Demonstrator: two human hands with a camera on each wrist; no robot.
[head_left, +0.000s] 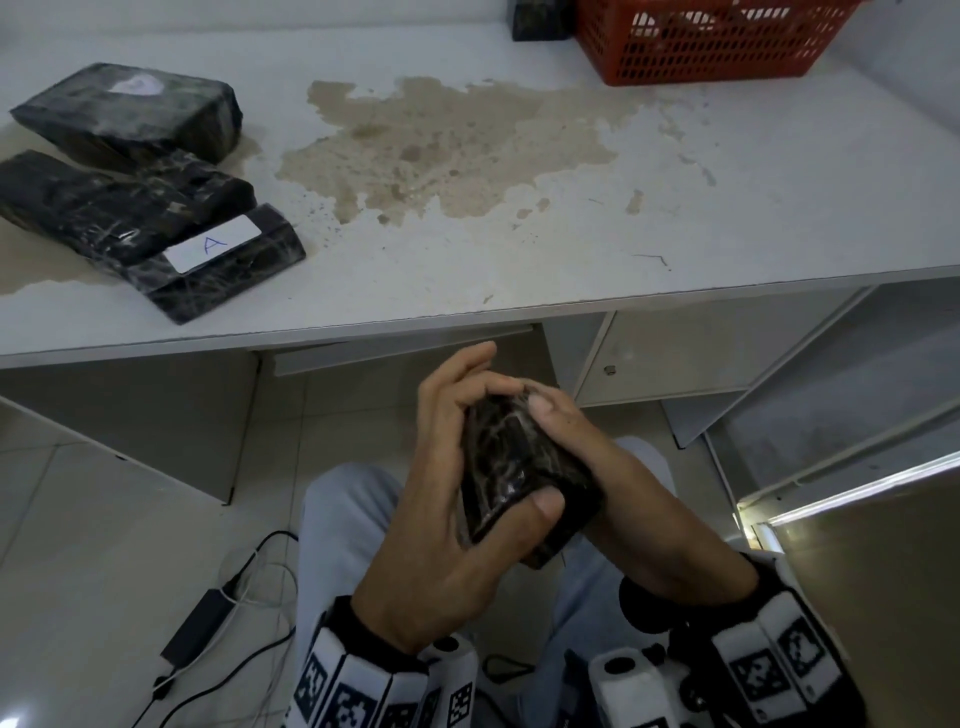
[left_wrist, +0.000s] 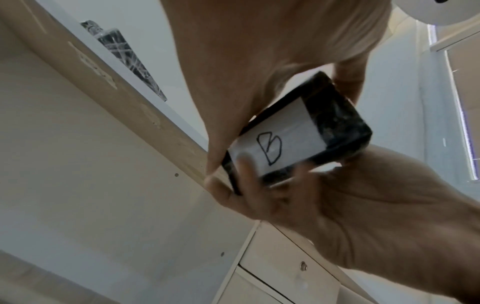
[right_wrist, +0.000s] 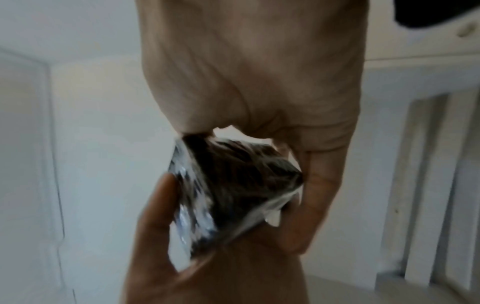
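A black block wrapped in glossy film (head_left: 509, 467) is held below the table's front edge, over my lap. My left hand (head_left: 441, 452) grips it from the left, thumb across its near end. My right hand (head_left: 587, 447) grips it from the right, thumb on its far end. In the left wrist view the underside of the block (left_wrist: 335, 123) carries a white label marked "B" (left_wrist: 280, 142), with my left hand (left_wrist: 246, 92) above it and my right hand (left_wrist: 337, 201) below. The right wrist view is blurred; it shows the block (right_wrist: 233, 185) between both hands.
Three black wrapped blocks lie at the left of the white table (head_left: 467, 306); the nearest one (head_left: 218, 254) has a label marked "A". A red basket (head_left: 711, 41) stands at the back right. A brown stain (head_left: 441, 145) covers the middle. A power adapter with cables (head_left: 202, 623) lies on the floor.
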